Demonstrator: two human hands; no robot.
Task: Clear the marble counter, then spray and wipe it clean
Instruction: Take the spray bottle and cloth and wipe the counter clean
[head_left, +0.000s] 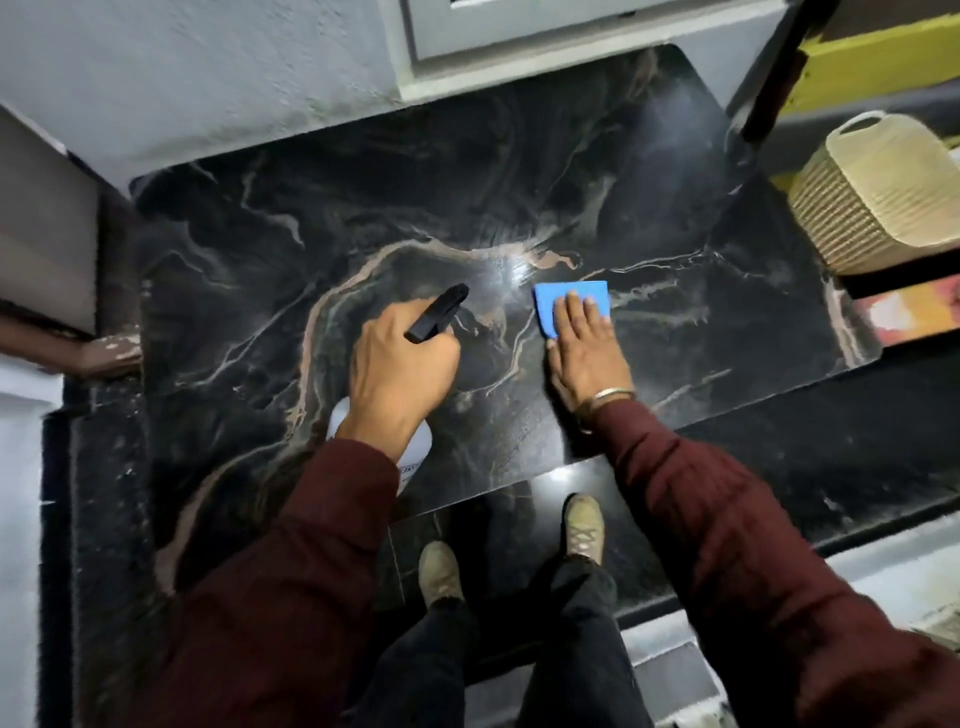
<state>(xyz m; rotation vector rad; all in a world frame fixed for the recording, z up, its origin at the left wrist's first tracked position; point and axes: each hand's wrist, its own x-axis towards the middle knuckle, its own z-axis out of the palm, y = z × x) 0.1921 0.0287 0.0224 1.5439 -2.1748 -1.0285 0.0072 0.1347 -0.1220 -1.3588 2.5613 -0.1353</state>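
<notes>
The black marble counter (395, 208) with pale pink veins fills the middle of the view. My left hand (397, 366) grips a spray bottle (439, 314) by its neck; its black nozzle points up and to the right, and the white body shows under my wrist. To the right, my right hand (584, 353) lies flat, fingers straight, pressing a folded blue cloth (566, 304) onto the marble. A light glare shines on the counter just left of the cloth.
A cream woven basket (878, 192) stands off the counter's right end, above a colourful box (914, 312). Grey wall and a cabinet (571, 41) border the far side. A brown ledge (78, 348) juts at the left. My feet stand on dark floor below.
</notes>
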